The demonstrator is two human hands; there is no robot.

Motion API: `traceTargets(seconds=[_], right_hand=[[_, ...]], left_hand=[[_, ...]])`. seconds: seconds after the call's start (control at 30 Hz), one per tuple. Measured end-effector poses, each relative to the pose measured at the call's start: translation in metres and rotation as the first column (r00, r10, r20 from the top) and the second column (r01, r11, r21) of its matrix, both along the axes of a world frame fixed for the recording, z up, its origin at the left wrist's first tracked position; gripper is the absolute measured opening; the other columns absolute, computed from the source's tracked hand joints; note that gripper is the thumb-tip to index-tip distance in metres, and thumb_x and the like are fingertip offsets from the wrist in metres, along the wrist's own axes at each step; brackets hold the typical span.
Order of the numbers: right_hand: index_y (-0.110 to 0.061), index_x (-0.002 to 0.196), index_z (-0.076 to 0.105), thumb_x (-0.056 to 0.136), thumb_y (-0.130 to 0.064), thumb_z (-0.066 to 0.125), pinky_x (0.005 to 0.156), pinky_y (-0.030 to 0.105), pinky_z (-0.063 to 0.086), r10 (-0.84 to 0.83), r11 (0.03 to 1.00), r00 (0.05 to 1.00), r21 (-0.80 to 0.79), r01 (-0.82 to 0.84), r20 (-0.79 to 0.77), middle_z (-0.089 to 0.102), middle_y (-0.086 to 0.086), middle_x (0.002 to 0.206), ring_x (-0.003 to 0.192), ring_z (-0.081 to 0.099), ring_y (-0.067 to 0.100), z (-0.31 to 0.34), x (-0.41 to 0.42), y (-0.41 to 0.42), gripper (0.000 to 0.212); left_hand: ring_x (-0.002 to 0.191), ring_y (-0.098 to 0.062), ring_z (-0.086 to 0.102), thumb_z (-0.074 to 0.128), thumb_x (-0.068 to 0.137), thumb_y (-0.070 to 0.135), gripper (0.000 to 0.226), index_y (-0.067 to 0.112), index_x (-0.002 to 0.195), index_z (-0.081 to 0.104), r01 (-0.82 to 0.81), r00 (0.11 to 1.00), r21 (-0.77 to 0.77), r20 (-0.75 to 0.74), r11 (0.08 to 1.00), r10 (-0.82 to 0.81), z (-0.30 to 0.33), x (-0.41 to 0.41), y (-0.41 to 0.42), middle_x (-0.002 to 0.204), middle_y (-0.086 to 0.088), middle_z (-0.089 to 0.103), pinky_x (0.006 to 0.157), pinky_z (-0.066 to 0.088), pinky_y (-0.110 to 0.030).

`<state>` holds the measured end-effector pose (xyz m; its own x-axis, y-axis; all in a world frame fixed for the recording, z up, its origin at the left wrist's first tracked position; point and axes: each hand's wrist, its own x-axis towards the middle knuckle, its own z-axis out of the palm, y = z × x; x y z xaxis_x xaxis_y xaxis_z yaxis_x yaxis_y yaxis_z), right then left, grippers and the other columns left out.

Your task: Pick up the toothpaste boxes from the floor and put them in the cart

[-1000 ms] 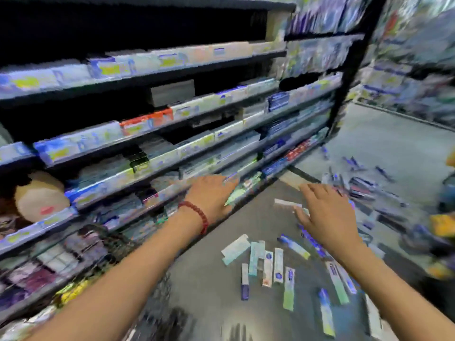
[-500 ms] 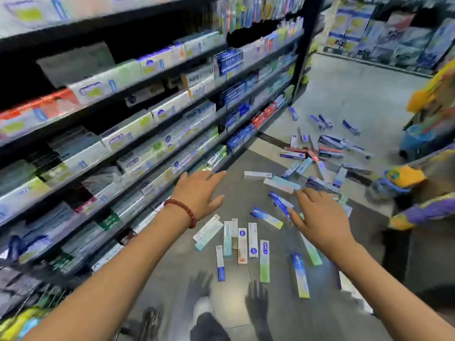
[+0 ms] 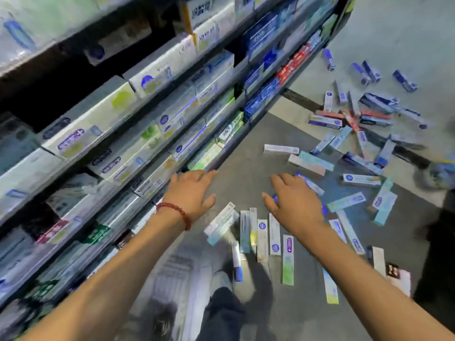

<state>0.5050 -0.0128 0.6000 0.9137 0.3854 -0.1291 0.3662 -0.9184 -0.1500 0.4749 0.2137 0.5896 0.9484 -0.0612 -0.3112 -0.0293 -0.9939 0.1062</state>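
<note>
My left hand [image 3: 190,193], with a red bead bracelet [image 3: 176,212] at the wrist, is stretched out palm down with fingers straight and loose, holding nothing. My right hand [image 3: 294,205] is the same: flat, fingers relaxed, gripping nothing, hovering over a blue toothpaste box [image 3: 311,184] that shows past its knuckles; I cannot tell whether it touches it.

I take the row of toothpaste boxes [image 3: 262,235] as my landmark: it lies side by side on the grey floor [image 3: 246,153] directly below and between my two hands. Half a second ago both hands sat higher above this row; now they have come down closer to it and the row looks larger, so I have leaned in. A white-and-teal box [image 3: 221,223] lies slanted just left of the row, under my left hand. To the right of the row and beyond it, the scattered heap of toothpaste boxes [image 3: 354,124] spreads across the floor, well apart from my hands. Left of the row, the stocked shelves [image 3: 157,114] now fill more of the view than before. Below the row, my dark trouser leg [image 3: 221,313] shows. The cart is not in view.
</note>
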Motion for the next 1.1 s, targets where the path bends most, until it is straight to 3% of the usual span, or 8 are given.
traceTargets(seconds=[0.1, 0.17, 0.27, 0.37, 0.5, 0.67, 0.87, 1.1], right_hand=[[-0.013, 0.134, 0.043, 0.096, -0.040, 0.043, 0.086, 0.037, 0.043, -0.023, 0.999, 0.996, 0.023, 0.025, -0.083, 0.050, 0.010, 0.127, 0.116, 0.046, 0.031, -0.059, 0.031, 0.031, 0.047], [-0.010, 0.128, 0.048, 0.093, -0.037, 0.050, 0.083, 0.040, 0.046, -0.036, 0.999, 0.990, 0.036, 0.041, -0.138, 0.055, 0.013, 0.121, 0.111, 0.050, 0.035, -0.109, 0.040, 0.041, 0.044], [-0.008, 0.115, 0.057, 0.087, -0.031, 0.059, 0.069, 0.040, 0.047, -0.022, 0.997, 0.973, 0.070, 0.039, -0.232, 0.060, 0.014, 0.103, 0.097, 0.056, 0.038, -0.199, 0.042, 0.047, 0.036], [-0.017, 0.126, 0.050, 0.094, -0.037, 0.047, 0.075, 0.037, 0.044, -0.012, 1.000, 0.952, -0.006, 0.010, -0.306, 0.055, 0.005, 0.117, 0.109, 0.050, 0.031, -0.293, 0.037, 0.048, 0.038], [-0.021, 0.135, 0.042, 0.095, -0.037, 0.045, 0.084, 0.035, 0.044, -0.045, 0.999, 0.909, -0.011, 0.045, -0.414, 0.050, 0.002, 0.130, 0.118, 0.047, 0.026, -0.417, 0.026, 0.054, 0.043], [-0.020, 0.135, 0.038, 0.092, -0.038, 0.047, 0.084, 0.030, 0.040, -0.055, 0.998, 0.816, -0.002, 0.065, -0.575, 0.047, 0.001, 0.129, 0.120, 0.044, 0.022, -0.555, 0.011, 0.083, 0.048], [-0.011, 0.150, 0.009, 0.093, -0.044, 0.045, 0.091, 0.038, 0.043, -0.293, 0.945, 0.755, -0.059, 0.321, -0.587, 0.043, 0.009, 0.135, 0.124, 0.043, 0.026, -0.658, 0.011, 0.116, 0.075], [-0.009, 0.147, -0.019, 0.087, -0.050, 0.057, 0.093, 0.043, 0.041, -0.509, 0.764, 0.624, 0.021, 0.644, -0.593, 0.037, 0.016, 0.136, 0.125, 0.042, 0.032, -0.711, 0.015, 0.144, 0.105]], left_hand=[[0.130, -0.026, 0.041, 0.046, 0.088, 0.043, 0.063, 0.022, 0.145, 0.031, -0.094, 0.996, -0.075, -0.009, 0.993, 0.093, -0.062, 0.026, 0.020, 0.141, -0.007, 0.044, 0.106, 0.033, -0.043], [0.126, -0.028, 0.046, 0.046, 0.085, 0.046, 0.066, 0.022, 0.145, 0.030, -0.122, 0.992, -0.105, -0.057, 0.987, 0.117, -0.111, 0.034, 0.029, 0.139, -0.009, 0.047, 0.102, 0.038, -0.043], [0.124, -0.026, 0.048, 0.021, 0.075, 0.060, 0.081, 0.025, 0.148, 0.022, -0.125, 0.983, -0.057, -0.142, 0.991, 0.116, -0.202, 0.037, 0.040, 0.141, -0.005, 0.045, 0.102, 0.037, -0.039], [0.128, -0.025, 0.043, 0.042, 0.089, 0.046, 0.069, 0.025, 0.149, 0.017, -0.140, 0.964, -0.034, -0.233, 0.990, 0.128, -0.306, 0.031, 0.050, 0.143, -0.004, 0.041, 0.103, 0.036, -0.041], [0.128, -0.025, 0.042, 0.041, 0.089, 0.045, 0.068, 0.023, 0.148, 0.018, -0.148, 0.939, 0.000, -0.313, 0.989, 0.140, -0.437, 0.020, 0.056, 0.143, -0.004, 0.041, 0.104, 0.035, -0.042], [0.121, -0.025, 0.047, 0.049, 0.088, 0.044, 0.069, 0.022, 0.147, 0.020, -0.170, 0.925, -0.020, -0.347, 0.985, 0.153, -0.567, 0.009, 0.058, 0.134, -0.003, 0.046, 0.099, 0.039, -0.041], [0.110, -0.030, 0.051, 0.057, 0.085, 0.042, 0.075, 0.020, 0.147, 0.020, -0.256, 0.925, -0.162, -0.326, 0.953, 0.194, -0.668, 0.021, 0.051, 0.123, -0.011, 0.048, 0.091, 0.045, -0.039], [0.107, -0.030, 0.052, 0.052, 0.091, 0.042, 0.078, 0.018, 0.150, 0.007, -0.247, 0.946, -0.221, -0.267, 0.943, 0.185, -0.703, 0.043, 0.034, 0.127, -0.015, 0.048, 0.088, 0.044, -0.038]])
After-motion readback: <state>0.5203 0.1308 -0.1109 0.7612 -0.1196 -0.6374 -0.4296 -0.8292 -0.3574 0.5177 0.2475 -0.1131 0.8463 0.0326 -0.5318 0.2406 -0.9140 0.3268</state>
